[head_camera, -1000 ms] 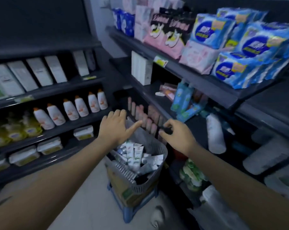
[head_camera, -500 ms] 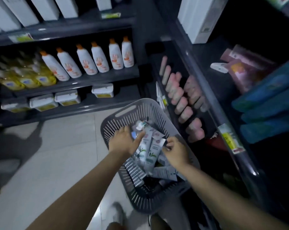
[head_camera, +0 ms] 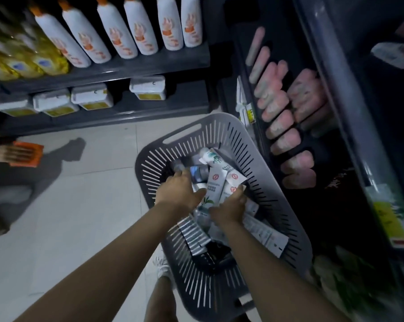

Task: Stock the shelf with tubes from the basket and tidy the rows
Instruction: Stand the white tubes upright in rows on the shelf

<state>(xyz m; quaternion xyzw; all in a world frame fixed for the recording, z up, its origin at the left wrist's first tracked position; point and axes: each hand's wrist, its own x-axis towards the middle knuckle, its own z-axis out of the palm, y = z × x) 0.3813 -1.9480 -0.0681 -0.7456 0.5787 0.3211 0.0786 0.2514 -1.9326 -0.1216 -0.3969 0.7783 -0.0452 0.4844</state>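
A grey slotted basket stands on the floor below me, holding several white and silver tubes. Both my hands are down inside it. My left hand is closed around tubes at the left of the pile. My right hand grips the lower end of a bunch of white tubes with red round logos. To the right, a dark shelf carries rows of pink tubes lying side by side.
White bottles with orange caps and white tubs fill the shelves at the back left. A person's hand with an orange item shows at the left edge. My foot is beside the basket on the tiled floor.
My view has tipped down and closer to the basket. Both hands went from hovering above it to reaching in and closing on tubes.
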